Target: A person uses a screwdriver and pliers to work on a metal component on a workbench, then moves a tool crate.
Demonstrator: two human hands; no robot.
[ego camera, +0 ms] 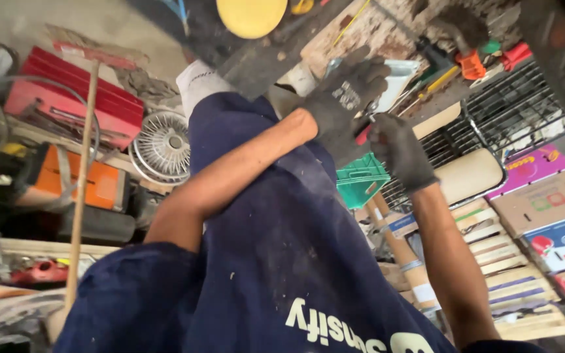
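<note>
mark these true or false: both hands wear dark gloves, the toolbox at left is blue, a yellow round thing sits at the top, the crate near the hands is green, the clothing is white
1. Both hands, left hand and right hand, wear dark gloves. True.
2. The toolbox is blue. False: it is red.
3. A yellow round object sits at the top edge. True.
4. The crate near the hands is green. True.
5. The clothing is white. False: it is dark blue.

A cluttered workshop or storeroom: a red toolbox (73, 98), an orange machine case (86, 183), a wire wheel cover (163, 147), a long wooden handle (81, 183), wooden pallets (511, 274), stacked cardboard boxes (550, 209) and a wire rack (505, 117) crowd the floor.
</note>
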